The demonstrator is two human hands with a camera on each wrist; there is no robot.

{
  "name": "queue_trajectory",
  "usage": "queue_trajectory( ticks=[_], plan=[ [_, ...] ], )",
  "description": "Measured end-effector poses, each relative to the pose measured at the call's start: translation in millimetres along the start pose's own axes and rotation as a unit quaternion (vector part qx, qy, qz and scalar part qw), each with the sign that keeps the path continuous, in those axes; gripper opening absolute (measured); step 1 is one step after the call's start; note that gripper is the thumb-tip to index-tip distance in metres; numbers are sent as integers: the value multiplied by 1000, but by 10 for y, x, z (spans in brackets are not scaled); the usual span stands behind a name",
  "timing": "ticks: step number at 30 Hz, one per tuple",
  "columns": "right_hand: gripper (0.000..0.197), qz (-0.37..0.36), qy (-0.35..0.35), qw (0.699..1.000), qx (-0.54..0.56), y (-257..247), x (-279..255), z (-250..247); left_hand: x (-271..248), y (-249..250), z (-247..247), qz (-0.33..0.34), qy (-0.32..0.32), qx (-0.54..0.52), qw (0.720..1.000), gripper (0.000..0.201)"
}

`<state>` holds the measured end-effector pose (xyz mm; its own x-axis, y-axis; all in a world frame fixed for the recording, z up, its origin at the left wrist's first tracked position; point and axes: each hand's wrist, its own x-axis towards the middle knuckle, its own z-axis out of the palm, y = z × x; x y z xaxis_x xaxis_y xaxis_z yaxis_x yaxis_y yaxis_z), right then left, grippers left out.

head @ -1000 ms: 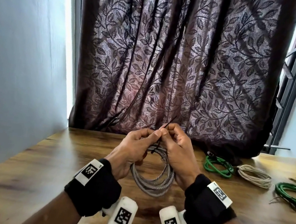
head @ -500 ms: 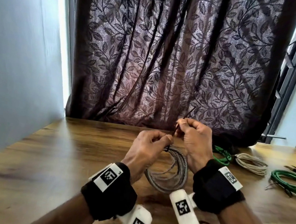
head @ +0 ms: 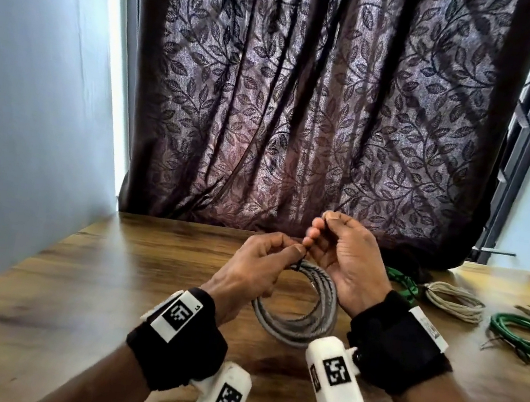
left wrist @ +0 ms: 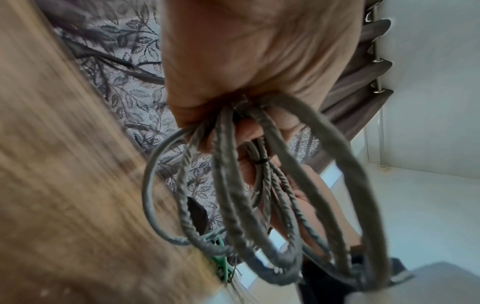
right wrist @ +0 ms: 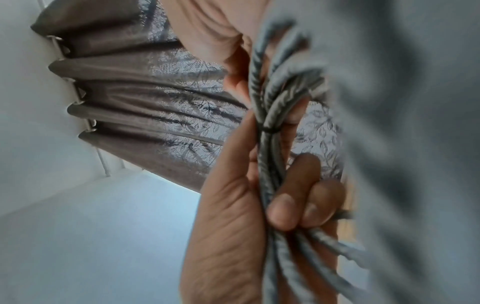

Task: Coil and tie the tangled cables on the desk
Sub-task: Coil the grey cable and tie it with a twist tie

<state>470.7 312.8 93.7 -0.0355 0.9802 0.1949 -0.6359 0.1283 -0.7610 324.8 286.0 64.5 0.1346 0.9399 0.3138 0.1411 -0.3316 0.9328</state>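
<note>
A grey cable coil [head: 293, 324] hangs upright over the wooden desk [head: 127, 287] between my hands. My left hand [head: 295, 251] pinches the coil's top, right by a thin black tie [head: 297, 265] looped round the strands. My right hand [head: 325, 217] is higher and pinches the tie's tail, which runs taut up from the coil and sticks out past its fingers. In the left wrist view the coil [left wrist: 259, 226] fans into several loops and the tie [left wrist: 261, 161] cinches them. The right wrist view shows the tie [right wrist: 270, 130] tight round the strands [right wrist: 270, 164].
To the right on the desk lie a small green coil [head: 402, 283], a beige coil [head: 451, 299] and a larger green cable [head: 527, 334]. A dark leaf-patterned curtain [head: 305, 103] hangs behind the desk. A pale wall [head: 26, 130] closes off the left side.
My right hand has risen up and to the right, drawing the tie's tail through. My left hand has stayed on the coil's top. The tie's loop now sits tight.
</note>
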Motion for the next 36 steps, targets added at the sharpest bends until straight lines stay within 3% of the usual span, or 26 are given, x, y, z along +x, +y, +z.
queue_trajectory(
  ticks=[3,8,13,15,18,20,23,25,27,30,32,34,36],
  plan=[
    [31,19,6,1000,16,0,27,-10,-35,1,-2,2,-14,17,1000,27],
    [37,17,27,999,-28,21,36,-27,-53,-9,-8,70,-17,122,990,25],
    [14,-41,-2,998,-57,-166,10,-80,-46,82,-79,61,-80,52,994,7],
    [7,-62,-21,995,-80,-230,-30,-96,-46,87,-83,49,-100,50,993,22],
    [4,-69,-56,990,-111,-242,-63,-77,-30,22,-126,49,-80,47,995,31],
    [5,-77,-65,984,-149,-231,-68,-85,-21,-10,-178,44,-32,29,998,17],
    [9,-132,-68,959,-242,-215,-100,-84,7,-18,-254,48,16,25,998,5],
    [12,-186,-76,909,-366,-176,-153,-61,2,3,-266,63,27,27,997,6],
    [15,-189,-102,864,-455,-86,-188,-24,-9,40,-270,90,43,18,995,10],
    [28,-161,-130,864,-458,14,-216,7,-21,87,-247,108,58,-12,992,18],
    [32,-194,-136,841,-486,11,-200,-5,-27,100,-213,90,55,-68,992,23],
    [25,-228,-125,829,-496,11,-186,-21,-33,118,-175,84,51,-97,990,22],
    [15,-235,-120,838,-478,39,-172,-30,-39,130,-153,93,65,-85,990,20]
  ],
)
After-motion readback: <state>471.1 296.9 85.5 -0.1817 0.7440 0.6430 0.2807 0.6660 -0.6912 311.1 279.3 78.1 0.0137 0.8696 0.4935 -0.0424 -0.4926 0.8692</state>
